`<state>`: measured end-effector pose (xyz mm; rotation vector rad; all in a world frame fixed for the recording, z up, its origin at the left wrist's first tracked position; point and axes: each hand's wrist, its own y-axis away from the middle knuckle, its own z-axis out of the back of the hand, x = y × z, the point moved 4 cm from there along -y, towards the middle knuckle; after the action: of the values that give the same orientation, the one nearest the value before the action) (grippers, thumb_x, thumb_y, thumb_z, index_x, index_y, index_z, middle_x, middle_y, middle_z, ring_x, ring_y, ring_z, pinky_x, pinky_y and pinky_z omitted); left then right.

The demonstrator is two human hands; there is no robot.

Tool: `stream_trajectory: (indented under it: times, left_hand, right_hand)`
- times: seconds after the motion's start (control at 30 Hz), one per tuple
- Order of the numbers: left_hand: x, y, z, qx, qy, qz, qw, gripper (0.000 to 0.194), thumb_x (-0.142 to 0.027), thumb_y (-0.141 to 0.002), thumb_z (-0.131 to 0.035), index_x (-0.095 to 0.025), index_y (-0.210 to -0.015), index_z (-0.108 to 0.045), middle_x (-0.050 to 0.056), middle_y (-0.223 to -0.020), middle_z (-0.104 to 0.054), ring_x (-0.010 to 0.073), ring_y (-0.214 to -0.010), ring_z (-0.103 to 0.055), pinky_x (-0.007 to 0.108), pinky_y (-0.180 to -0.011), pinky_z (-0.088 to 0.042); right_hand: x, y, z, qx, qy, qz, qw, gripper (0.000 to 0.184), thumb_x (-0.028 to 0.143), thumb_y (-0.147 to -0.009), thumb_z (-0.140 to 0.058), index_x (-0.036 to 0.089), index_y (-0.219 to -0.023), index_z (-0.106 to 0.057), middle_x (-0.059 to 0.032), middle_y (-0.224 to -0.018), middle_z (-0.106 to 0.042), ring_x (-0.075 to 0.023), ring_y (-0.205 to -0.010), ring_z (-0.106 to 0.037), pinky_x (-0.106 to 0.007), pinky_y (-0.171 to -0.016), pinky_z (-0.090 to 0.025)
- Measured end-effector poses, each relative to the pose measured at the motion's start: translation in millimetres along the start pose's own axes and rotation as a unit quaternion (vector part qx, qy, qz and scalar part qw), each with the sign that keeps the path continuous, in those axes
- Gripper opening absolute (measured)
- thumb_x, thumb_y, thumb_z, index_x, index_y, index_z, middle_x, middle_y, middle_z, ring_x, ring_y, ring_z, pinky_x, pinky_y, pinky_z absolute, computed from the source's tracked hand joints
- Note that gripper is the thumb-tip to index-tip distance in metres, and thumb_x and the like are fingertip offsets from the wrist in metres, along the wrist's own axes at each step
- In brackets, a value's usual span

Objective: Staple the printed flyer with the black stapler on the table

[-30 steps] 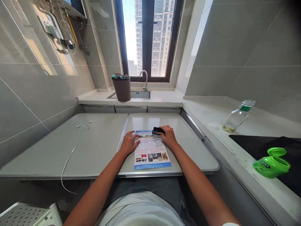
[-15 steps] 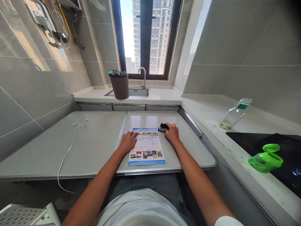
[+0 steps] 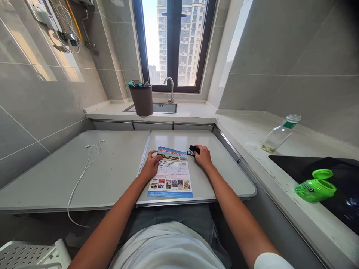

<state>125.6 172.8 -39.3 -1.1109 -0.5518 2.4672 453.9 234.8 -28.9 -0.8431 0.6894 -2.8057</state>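
Note:
A printed flyer [image 3: 172, 172] with blue bands and a row of small photos lies on the table in front of me. Its top edge is raised a little off the surface. My left hand [image 3: 152, 164] grips the flyer's upper left edge, fingers curled at the paper. My right hand [image 3: 203, 155] is wrapped round a small black stapler [image 3: 193, 150], whose front end points left at the flyer's upper right corner. Whether the corner sits between the stapler's jaws I cannot tell.
A white cable [image 3: 86, 168] lies over the table [image 3: 117, 157] and hangs off its front edge. Behind stand a brown bin [image 3: 141, 100] and a sink [image 3: 165, 108]. On the right counter are a tilted clear bottle [image 3: 280, 134] and an open green tub [image 3: 315, 189].
My left hand has closed on the flyer's edge and lifted its top. The flyer has shifted slightly left, and the stapler in my right hand has come up to its corner.

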Motion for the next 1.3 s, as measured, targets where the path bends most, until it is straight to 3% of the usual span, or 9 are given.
stream_trajectory:
  times: [0.1, 0.23, 0.47, 0.63, 0.77, 1.07, 1.3]
  left_hand:
    - [6, -2, 1.7, -0.026, 0.034, 0.047, 0.998, 0.036, -0.012, -0.086, -0.054, -0.021, -0.116, -0.072, 0.013, -0.144, -0.052, 0.03, -0.135, -0.052, 0.045, -0.097, -0.058]
    - [11, -4, -4.8, 0.034, 0.078, 0.089, 0.992, 0.029, -0.018, -0.087, -0.053, -0.021, -0.103, -0.076, 0.009, -0.115, -0.073, 0.0276, -0.11, -0.067, 0.046, -0.097, -0.056]
    - [11, -4, 0.0, -0.011, 0.179, 0.119, 0.976, 0.03, -0.033, -0.087, -0.059, -0.019, -0.108, -0.074, 0.01, -0.124, -0.072, 0.0253, -0.097, -0.071, 0.037, -0.082, -0.058]
    - [12, -4, 2.7, -0.04, 0.24, 0.167, 0.955, 0.034, -0.039, -0.084, -0.065, -0.017, -0.11, -0.072, 0.01, -0.111, -0.075, 0.022, -0.08, -0.071, 0.033, -0.069, -0.057]
    - [13, -4, 2.0, -0.053, 0.249, 0.182, 0.95, 0.036, -0.038, -0.084, -0.066, -0.017, -0.112, -0.073, 0.01, -0.106, -0.075, 0.0227, -0.082, -0.071, 0.034, -0.071, -0.057]
    - [18, -3, -1.7, -0.061, 0.256, 0.199, 0.944, 0.034, -0.034, -0.085, -0.065, -0.016, -0.112, -0.073, 0.011, -0.11, -0.075, 0.0221, -0.081, -0.07, 0.035, -0.074, -0.057]
    - [20, -2, -0.9, -0.07, 0.262, 0.209, 0.94, 0.032, -0.03, -0.084, -0.064, -0.016, -0.112, -0.074, 0.01, -0.111, -0.075, 0.0222, -0.081, -0.071, 0.034, -0.073, -0.057]
  right_hand:
    - [5, 1, 0, 0.005, -0.009, -0.006, 1.0, 0.027, 0.037, -0.092, -0.058, 0.024, -0.114, -0.066, -0.0079, -0.111, -0.073, -0.0288, -0.106, -0.06, -0.042, -0.091, -0.04]
    - [9, 2, 1, 0.011, -0.013, -0.015, 1.0, 0.031, 0.05, -0.096, -0.053, 0.025, -0.11, -0.065, -0.0071, -0.108, -0.074, -0.0277, -0.104, -0.063, -0.039, -0.089, -0.039]
    - [13, 2, 6, -0.004, -0.012, -0.015, 1.0, 0.038, 0.054, -0.101, -0.045, 0.025, -0.098, -0.069, -0.0057, -0.094, -0.075, -0.0243, -0.093, -0.065, -0.033, -0.083, -0.038]
    - [16, 3, 10, -0.002, -0.012, -0.017, 1.0, 0.048, 0.056, -0.103, -0.038, 0.024, -0.087, -0.069, -0.0056, -0.083, -0.073, -0.0215, -0.079, -0.062, -0.03, -0.072, -0.036]
    - [19, 6, 8, 0.017, -0.006, -0.015, 1.0, 0.053, 0.056, -0.102, -0.037, 0.023, -0.073, -0.066, -0.0055, -0.073, -0.069, -0.02, -0.071, -0.058, -0.029, -0.065, -0.032]
    - [38, 19, -1, 0.081, -0.005, 0.03, 0.996, 0.046, 0.046, -0.1, -0.04, 0.022, -0.066, -0.061, -0.0028, -0.063, -0.06, -0.0178, -0.064, -0.048, -0.028, -0.061, -0.029]
    - [41, 18, 0, 0.067, 0.015, 0.03, 0.997, 0.036, 0.034, -0.095, -0.041, 0.021, -0.067, -0.061, -0.0033, -0.065, -0.061, -0.0172, -0.065, -0.045, -0.029, -0.062, -0.029]
